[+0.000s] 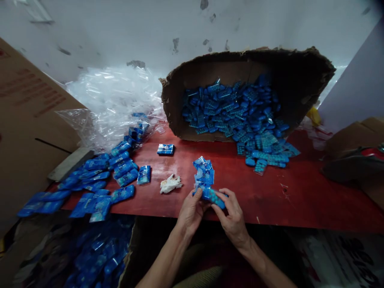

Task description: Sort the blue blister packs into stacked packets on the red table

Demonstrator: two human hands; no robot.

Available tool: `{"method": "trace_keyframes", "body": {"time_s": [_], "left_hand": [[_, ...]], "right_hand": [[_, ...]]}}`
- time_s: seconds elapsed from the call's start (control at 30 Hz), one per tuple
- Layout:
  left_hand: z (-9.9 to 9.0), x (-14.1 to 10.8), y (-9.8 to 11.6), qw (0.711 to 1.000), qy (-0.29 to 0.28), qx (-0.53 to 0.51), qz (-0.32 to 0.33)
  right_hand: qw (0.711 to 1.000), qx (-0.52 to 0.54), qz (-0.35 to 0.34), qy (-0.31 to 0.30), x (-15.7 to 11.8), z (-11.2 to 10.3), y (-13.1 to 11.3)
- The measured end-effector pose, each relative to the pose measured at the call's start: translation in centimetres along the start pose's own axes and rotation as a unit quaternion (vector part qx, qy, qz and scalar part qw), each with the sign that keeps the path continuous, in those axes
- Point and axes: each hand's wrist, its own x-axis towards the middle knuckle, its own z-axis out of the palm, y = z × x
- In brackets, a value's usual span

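At the table's front edge my left hand (191,211) is closed, its thumb on a small blue printed wrapper (205,192). My right hand (233,216) pinches a blue pack with rows of light blue bumps (217,199). The pack's left end meets the wrapper; whether it is inside I cannot tell. Just beyond my fingers lie overlapping blue printed wrappers (205,175). A crumpled white scrap (171,184) is to the left of them, and a small stack of blue cards (165,149) is farther back.
A torn-edged cardboard box (171,100) lies on its side at the back, bumpy blue packs (228,104) spilling from it onto the red table (303,192). Wrapped blue packs (123,170) cover the left side. Clear plastic bags (117,92) are heaped behind them. A large carton (27,132) stands left.
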Motion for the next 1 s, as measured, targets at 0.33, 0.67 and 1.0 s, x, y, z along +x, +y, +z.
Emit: {"method": "trace_keyframes", "body": {"time_s": [0.33, 0.67, 1.0], "left_hand": [[-0.2, 0.2, 0.3, 0.998, 0.060, 0.017, 0.029], [0.6, -0.3, 1.1, 0.996, -0.021, 0.091, 0.012], [1.4, -0.7, -0.3, 0.996, 0.002, 0.084, 0.041]], "right_hand": [[0.972, 0.154, 0.149, -0.100, -0.6, 0.4, -0.2], [0.847, 0.372, 0.351, -0.145, 0.7, -0.3, -1.4], [0.867, 0.347, 0.345, -0.091, 0.7, 0.1, -2.0]]}}
